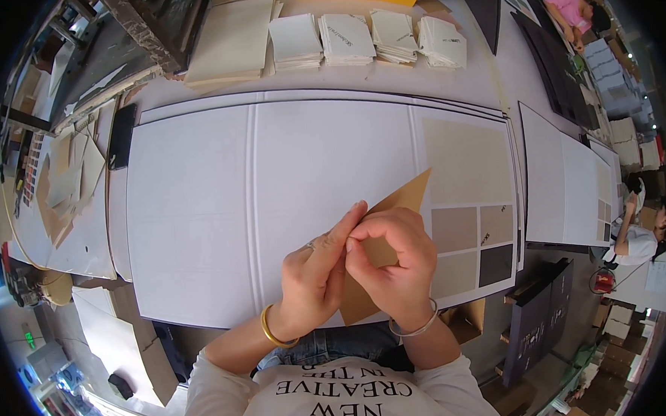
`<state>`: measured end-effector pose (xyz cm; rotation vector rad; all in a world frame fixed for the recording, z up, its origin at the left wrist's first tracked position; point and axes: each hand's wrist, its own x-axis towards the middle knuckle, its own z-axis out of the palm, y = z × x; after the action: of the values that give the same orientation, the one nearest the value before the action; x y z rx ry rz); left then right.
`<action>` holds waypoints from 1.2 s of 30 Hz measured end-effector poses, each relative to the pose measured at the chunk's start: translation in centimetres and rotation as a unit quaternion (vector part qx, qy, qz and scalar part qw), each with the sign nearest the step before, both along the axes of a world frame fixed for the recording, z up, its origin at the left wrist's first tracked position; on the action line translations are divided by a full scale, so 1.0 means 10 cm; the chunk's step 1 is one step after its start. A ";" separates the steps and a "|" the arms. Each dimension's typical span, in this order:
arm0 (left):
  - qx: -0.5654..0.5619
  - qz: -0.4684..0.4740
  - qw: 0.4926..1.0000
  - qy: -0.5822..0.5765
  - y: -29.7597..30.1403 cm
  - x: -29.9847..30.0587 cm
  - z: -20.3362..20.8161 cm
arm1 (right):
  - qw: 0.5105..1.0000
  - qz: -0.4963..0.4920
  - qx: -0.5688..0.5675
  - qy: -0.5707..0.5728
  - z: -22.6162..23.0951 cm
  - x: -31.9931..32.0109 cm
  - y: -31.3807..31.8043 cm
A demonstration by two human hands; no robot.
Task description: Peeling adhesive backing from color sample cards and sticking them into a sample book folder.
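Observation:
Between my hands is a stiff tan sheet [410,195], held tilted above a large white folding board [330,155]. My left hand [315,273] has its fingers pressed together along the sheet's upper left edge. With thumb and forefinger, my right hand [397,259] pinches at that same edge, its fingertips meeting those of my left hand. The exact point of the pinch is hidden by the fingers. On the board's right panel are swatches in beige, taupe and a dark grey swatch [496,266]. Two long creases divide the board.
Several stacks of cut cards [347,40] stand beyond the board, beside a pile of larger cream sheets [234,44]. A black phone [122,136] lies at the left. Another white board [561,177] lies to the right. Two other people [636,241] are at the far right.

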<state>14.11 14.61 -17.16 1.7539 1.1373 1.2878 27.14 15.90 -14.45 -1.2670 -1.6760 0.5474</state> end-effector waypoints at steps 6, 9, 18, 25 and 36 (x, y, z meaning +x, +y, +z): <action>-0.075 -0.023 0.994 -0.071 -0.03 -0.01 -0.02 | 1.000 -0.001 -0.017 -0.006 -0.04 -0.02 0.01; -0.105 -0.033 0.984 -0.143 -0.04 0.01 -0.06 | 1.000 0.001 -0.017 0.003 -0.06 -0.03 0.01; -0.090 -0.023 0.990 -0.107 -0.02 -0.01 -0.03 | 1.000 0.012 0.003 0.008 -0.06 -0.02 0.01; -0.046 -0.008 0.997 -0.057 0.00 -0.02 0.00 | 1.000 0.012 0.009 -0.001 -0.04 -0.03 0.01; -0.042 0.003 0.998 -0.041 -0.02 -0.03 -0.01 | 0.998 0.027 -0.040 0.034 -0.03 -0.01 0.01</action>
<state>13.81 14.44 -17.23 1.6233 1.1349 1.2839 27.01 15.97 -14.71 -1.2493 -1.6501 0.6886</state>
